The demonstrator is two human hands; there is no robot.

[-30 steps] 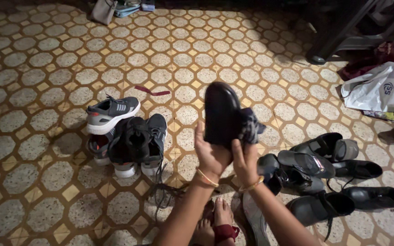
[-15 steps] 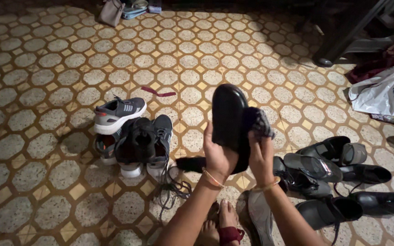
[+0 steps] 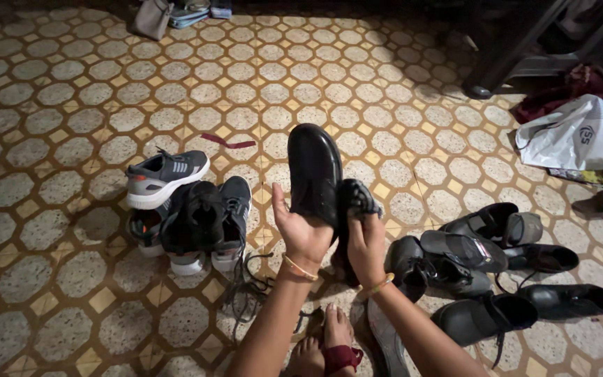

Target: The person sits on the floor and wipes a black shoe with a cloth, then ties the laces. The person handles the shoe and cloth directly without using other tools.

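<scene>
Patterned tile floor [image 3: 57,91]; white plastic bag [image 3: 577,136] far right. Left hand [image 3: 303,234] grips black shoe [image 3: 313,174]; right hand [image 3: 366,246] clamps dark cloth [image 3: 354,199].

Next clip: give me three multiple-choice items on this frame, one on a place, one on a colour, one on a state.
1. Where do the grey sneakers lie relative to the raised black shoe?
A. To its left on the tiled floor
B. To its right by the white plastic bag
C. Directly beneath it

2. What colour is the strip lying on the floor beyond the sneakers?
A. Blue
B. Red
C. White

3. How is the black shoe held?
A. Resting flat on the floor
B. Raised off the floor in the left hand, with the right hand pressing a dark cloth to its side
C. Hanging by its laces

Answers: 1 A, the sneakers sit left of the shoe. 2 B, the strip shows dark red. 3 B, the left palm supports the shoe while the right grips the cloth against it.
</scene>
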